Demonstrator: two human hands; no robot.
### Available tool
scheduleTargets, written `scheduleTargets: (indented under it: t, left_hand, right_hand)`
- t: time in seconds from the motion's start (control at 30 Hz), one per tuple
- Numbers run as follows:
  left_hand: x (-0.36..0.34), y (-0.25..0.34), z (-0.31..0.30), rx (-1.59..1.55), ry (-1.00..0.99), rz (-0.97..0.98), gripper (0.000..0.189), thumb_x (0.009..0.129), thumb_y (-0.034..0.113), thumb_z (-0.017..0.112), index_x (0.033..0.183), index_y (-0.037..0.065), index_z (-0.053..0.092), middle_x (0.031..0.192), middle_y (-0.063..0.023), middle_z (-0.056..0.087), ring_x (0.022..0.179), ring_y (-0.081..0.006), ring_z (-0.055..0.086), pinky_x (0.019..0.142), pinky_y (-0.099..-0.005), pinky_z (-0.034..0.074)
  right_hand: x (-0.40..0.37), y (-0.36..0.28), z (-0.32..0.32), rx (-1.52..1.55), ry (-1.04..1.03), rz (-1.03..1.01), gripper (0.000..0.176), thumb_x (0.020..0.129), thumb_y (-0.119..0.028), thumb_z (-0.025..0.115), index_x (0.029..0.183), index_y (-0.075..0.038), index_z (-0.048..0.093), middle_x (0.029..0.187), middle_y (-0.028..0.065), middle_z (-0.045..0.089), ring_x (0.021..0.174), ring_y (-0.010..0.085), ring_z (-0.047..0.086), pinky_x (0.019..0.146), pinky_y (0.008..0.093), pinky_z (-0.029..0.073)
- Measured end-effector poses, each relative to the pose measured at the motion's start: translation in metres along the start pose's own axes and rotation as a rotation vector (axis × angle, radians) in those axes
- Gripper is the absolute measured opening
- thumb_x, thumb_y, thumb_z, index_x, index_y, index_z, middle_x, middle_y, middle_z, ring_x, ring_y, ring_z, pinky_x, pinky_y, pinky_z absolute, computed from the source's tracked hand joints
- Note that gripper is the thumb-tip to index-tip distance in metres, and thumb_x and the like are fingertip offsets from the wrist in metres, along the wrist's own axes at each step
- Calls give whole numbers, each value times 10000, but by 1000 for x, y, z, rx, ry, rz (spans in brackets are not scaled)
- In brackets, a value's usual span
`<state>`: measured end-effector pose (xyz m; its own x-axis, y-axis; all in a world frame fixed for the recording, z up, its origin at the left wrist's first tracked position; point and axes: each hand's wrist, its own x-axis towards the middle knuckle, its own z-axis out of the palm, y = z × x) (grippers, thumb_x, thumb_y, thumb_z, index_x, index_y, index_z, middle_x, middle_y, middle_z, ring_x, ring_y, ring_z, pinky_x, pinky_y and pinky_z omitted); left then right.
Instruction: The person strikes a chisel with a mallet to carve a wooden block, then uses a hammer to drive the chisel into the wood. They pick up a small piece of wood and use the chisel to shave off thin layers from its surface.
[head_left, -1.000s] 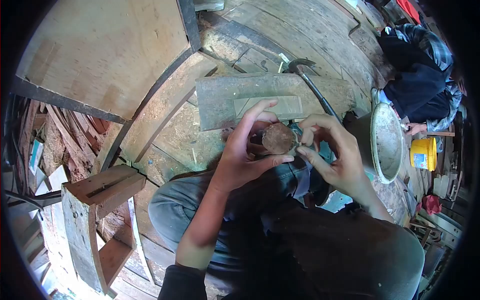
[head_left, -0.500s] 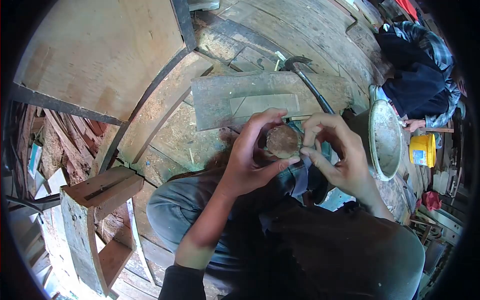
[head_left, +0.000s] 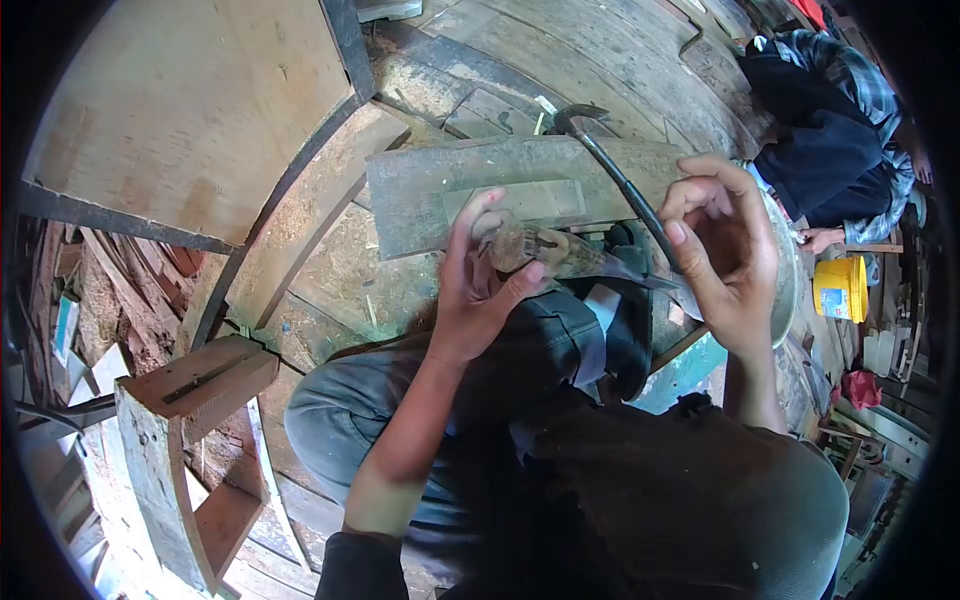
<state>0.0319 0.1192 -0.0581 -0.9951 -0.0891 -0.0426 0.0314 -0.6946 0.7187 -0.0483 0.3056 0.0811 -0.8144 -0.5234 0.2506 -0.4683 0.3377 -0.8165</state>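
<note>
Head camera, looking down over the person's knees at a plank floor dusted with sawdust. The left hand (head_left: 478, 292) grips a short brown wooden piece (head_left: 528, 247), thumb below and fingers curled over the top, just above the left knee in grey trousers. Half a second ago its round, rough end faced the camera with both hands closed around it. Now it lies turned sideways, long and mottled with dark marks, tapering to the right, and only the left hand holds it.

The right hand (head_left: 728, 245) has lifted away up and to the right. It is open, fingers loosely curled, with nothing seen in it. Its fingertips are just beside the black handle of a claw hammer (head_left: 612, 172); contact cannot be told.

The hammer lies across a worn grey plank (head_left: 440, 195). A dented metal bowl (head_left: 790, 300) shows behind the right hand. Further right are a yellow bucket (head_left: 838, 288) and another person (head_left: 830, 140), seated in dark clothes.
</note>
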Motion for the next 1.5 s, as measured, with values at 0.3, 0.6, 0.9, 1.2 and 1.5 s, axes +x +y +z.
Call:
scheduleTargets:
  t: [0.3,0.6,0.9,1.2,1.5]
  left_hand:
    - [5,-23,-7,367,-73,69,842,833,-24,756,1519,95,281,1261,-76,463,1134,-151,563,988,-315,467]
    - [0,-13,2,278,-123,21,890,796,2,797,1517,92,283,1221,-75,480,1127,-155,544,956,-295,466]
    - [-2,-10,0,326,-198,9,979,740,-79,801,1539,97,264,1303,-45,451,1229,-147,467,1031,-290,420]
    - [-2,-16,0,481,-216,132,937,725,29,847,1505,84,332,1349,-68,452,1208,-176,483,1101,-355,366]
    - [1,-16,-1,403,-237,19,969,731,-49,822,1524,92,284,1388,-73,403,1286,-191,440,1106,-337,354]
  right_hand:
    - [-5,10,19,5,-203,68,472,830,84,675,1261,-59,547,893,21,620,785,87,601,670,253,470]
    - [-11,26,32,-78,-301,181,440,815,12,727,1212,-81,561,880,55,630,780,184,623,700,317,507]
    - [-10,17,28,-51,-322,173,409,805,43,707,1170,-72,562,849,41,616,744,169,616,683,298,499]
    - [-9,15,22,-184,-509,135,362,846,24,652,1176,-47,520,919,114,566,815,278,604,736,373,486]
    - [-12,23,19,-219,-531,-17,308,855,54,626,1137,-16,526,995,130,555,831,270,571,783,369,474]
